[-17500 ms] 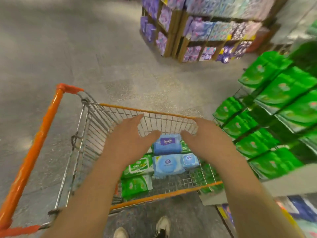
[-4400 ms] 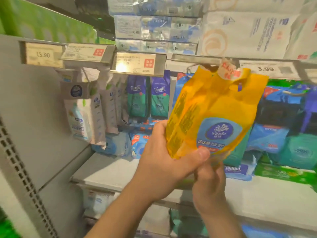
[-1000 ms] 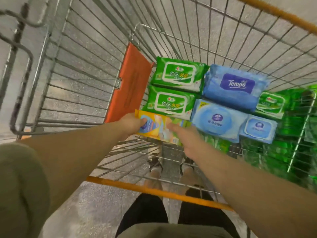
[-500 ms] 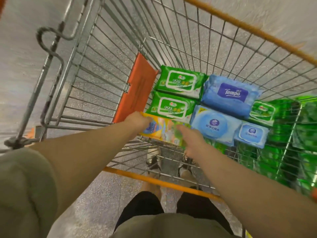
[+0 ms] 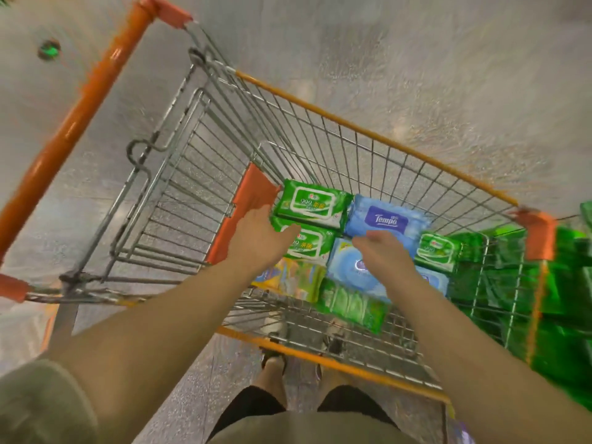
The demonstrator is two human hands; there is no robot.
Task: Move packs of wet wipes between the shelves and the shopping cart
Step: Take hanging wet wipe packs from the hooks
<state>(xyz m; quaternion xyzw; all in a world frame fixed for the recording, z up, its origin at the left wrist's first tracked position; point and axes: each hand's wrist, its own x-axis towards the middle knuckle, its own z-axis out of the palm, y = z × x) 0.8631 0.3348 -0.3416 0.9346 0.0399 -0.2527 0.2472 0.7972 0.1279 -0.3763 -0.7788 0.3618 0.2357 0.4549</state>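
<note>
1. The wire shopping cart with orange rim and handle (image 5: 368, 133) stood on speckled grey floor (image 5: 416, 59); its right side ran against blurred green stock (image 5: 563, 315) that could not be read.
2. The left hand (image 5: 259, 238) hovered above the basket, fingers loosely apart and holding nothing; it hid part of the lower green "999" wipes pack (image 5: 309, 246).
3. The right hand (image 5: 382, 254) was likewise empty, fingers relaxed, covering much of a pale blue wipes pack (image 5: 344, 267).
4. The yellow wipes pack (image 5: 291, 278) lay flat on the basket floor, near edge, just beside a blurred green pack (image 5: 352, 306).
5. Farther in lay an upper green "999" pack (image 5: 312, 203) and a blue Tempo pack (image 5: 387, 219).
</note>
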